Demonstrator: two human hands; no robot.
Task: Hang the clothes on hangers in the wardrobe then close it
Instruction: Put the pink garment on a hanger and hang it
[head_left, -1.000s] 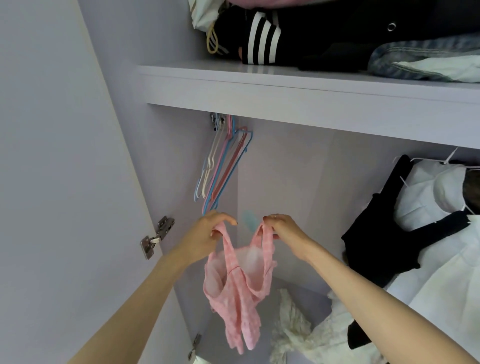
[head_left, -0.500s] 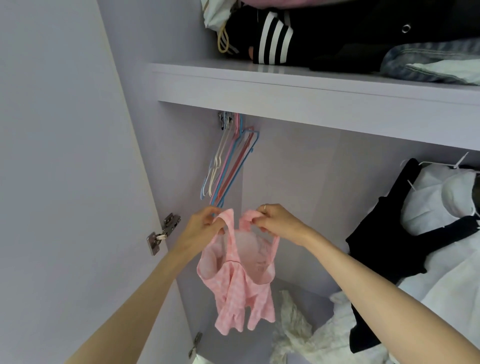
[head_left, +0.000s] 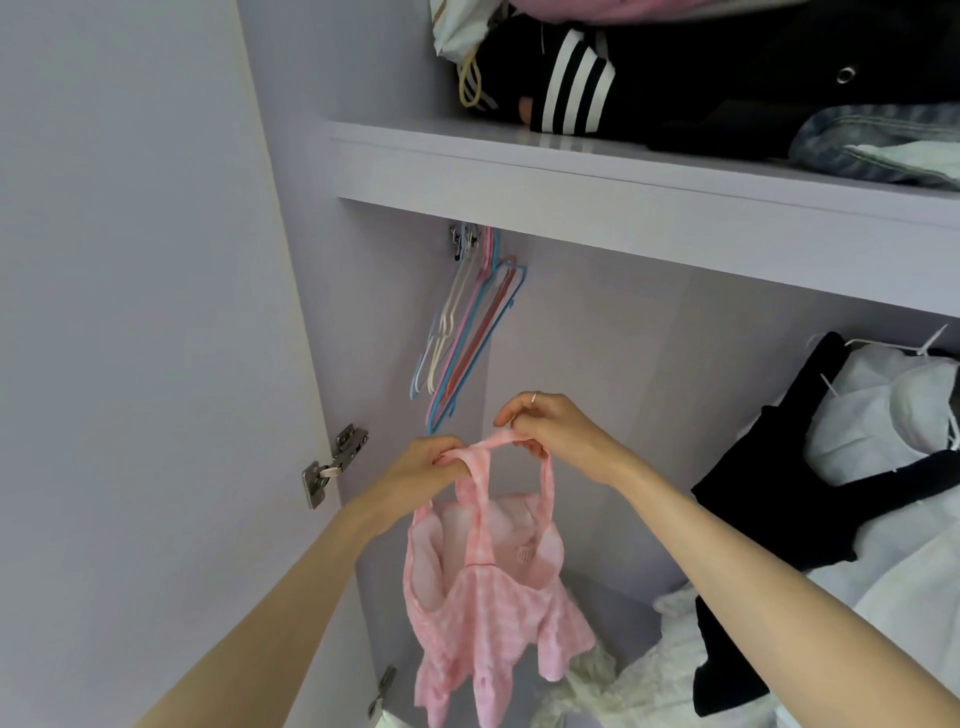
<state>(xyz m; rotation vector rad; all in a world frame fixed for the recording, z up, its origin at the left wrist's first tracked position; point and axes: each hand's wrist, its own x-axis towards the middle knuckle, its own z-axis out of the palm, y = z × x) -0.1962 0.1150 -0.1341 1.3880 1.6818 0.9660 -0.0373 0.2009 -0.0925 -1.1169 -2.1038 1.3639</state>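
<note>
Both hands (head_left: 483, 457) pinch the pink top (head_left: 488, 587) by its straps

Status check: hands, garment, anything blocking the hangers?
Left hand and right hand both pinching pink top by its straps. Top not on a hanger. Empty hangers hang just above, nothing in the way.

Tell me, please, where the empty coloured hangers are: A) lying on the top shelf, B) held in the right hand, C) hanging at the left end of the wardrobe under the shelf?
C: the empty coloured hangers hang bunched under the shelf at the wardrobe's left end.
</note>
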